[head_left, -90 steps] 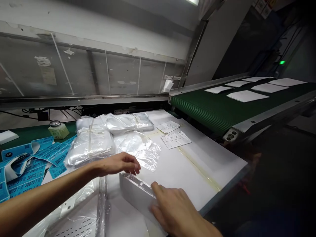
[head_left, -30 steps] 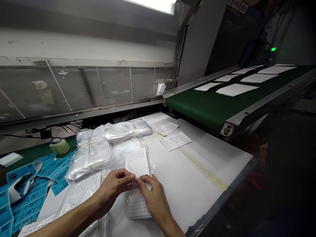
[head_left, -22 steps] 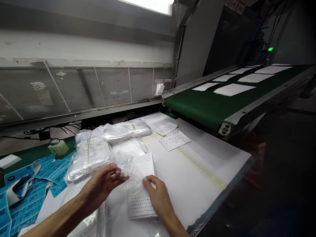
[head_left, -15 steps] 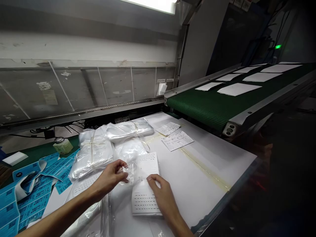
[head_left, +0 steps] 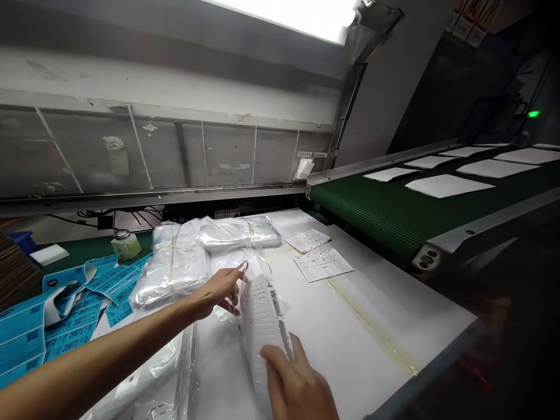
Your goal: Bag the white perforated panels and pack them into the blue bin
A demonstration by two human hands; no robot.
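Note:
My right hand [head_left: 297, 385] grips the lower end of a white perforated metal panel [head_left: 262, 326], which stands tilted on its long edge on the white table [head_left: 371, 309]. Clear plastic film [head_left: 227, 312] lies against the panel's left side. My left hand [head_left: 219, 290] is just left of the panel, fingers apart, beside the film. I cannot tell if it touches the film. Below my left forearm, a plastic sheet [head_left: 149, 373] lies over something pale.
Tied bundles of plastic bags [head_left: 172, 265] lie behind my hands, with printed paper sheets [head_left: 322, 264] to their right. Blue printed labels [head_left: 74, 326] spread left. A green conveyor belt [head_left: 394, 207] carrying white sheets runs along the right.
The panel has gone from lying flat to tilted on its edge, lifted by my right hand. My left hand has moved away from the panel's top, and the view has shifted.

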